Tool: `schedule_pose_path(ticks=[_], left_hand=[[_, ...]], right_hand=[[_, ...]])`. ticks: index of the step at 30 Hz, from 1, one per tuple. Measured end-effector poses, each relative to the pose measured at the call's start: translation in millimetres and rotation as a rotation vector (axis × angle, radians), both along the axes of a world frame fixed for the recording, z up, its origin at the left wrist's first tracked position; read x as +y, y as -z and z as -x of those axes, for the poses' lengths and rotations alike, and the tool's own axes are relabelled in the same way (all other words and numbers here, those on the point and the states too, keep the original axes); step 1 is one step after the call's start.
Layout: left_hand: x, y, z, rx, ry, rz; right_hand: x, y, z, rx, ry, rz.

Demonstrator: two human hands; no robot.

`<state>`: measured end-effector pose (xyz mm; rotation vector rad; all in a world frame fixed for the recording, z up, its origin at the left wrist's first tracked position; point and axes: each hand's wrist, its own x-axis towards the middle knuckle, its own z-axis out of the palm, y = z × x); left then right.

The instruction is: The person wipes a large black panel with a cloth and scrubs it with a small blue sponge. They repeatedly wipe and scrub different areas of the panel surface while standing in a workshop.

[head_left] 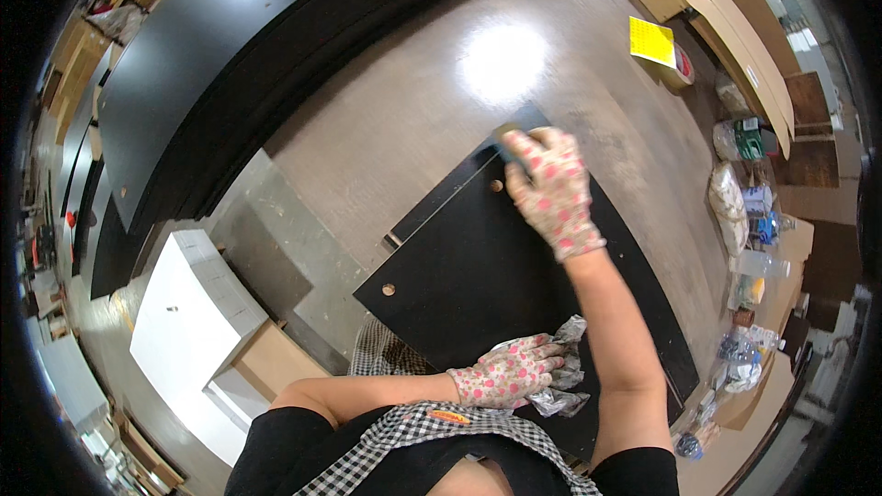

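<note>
A black panel (459, 266) with round holes near its corners lies in front of me on the worktable. Another black panel (441, 186) shows under its far left edge. My right hand (554, 186), in a white glove with pink dots, is closed at the panel's far corner. Its fingers pinch a small greenish-brown pad (507, 140), partly hidden and blurred. My left hand (511, 371), gloved alike, lies on the near part of the panel. Under and around its fingers is a crumpled silvery-grey cloth (565, 377), which it presses down on.
Stacked long black panels (211, 64) stand at the far left. Beside me on the left are white panels (193, 312). Along the right lie a tape roll (682, 69), a yellow paper (651, 40), plastic bottles (763, 264), bags and cardboard (744, 55).
</note>
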<state>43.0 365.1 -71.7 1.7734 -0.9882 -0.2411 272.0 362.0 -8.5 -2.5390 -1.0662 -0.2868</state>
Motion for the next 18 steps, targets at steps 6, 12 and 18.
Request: schedule_pose_path(ticks=[6,12,18], left_hand=[[9.7,-9.8,-5.9,0.001,0.077,-0.086],[19.6,-16.1,-13.4,-0.036,0.131,-0.074],[19.3,-26.8,-22.1,-0.057,0.242,-0.272]], right_hand=[[-56.1,24.6,43.0,0.141,0.166,-0.113],[-141.4,-11.5,105.0,0.233,0.442,-0.201],[-12.6,21.2,24.0,0.186,0.156,-0.22]])
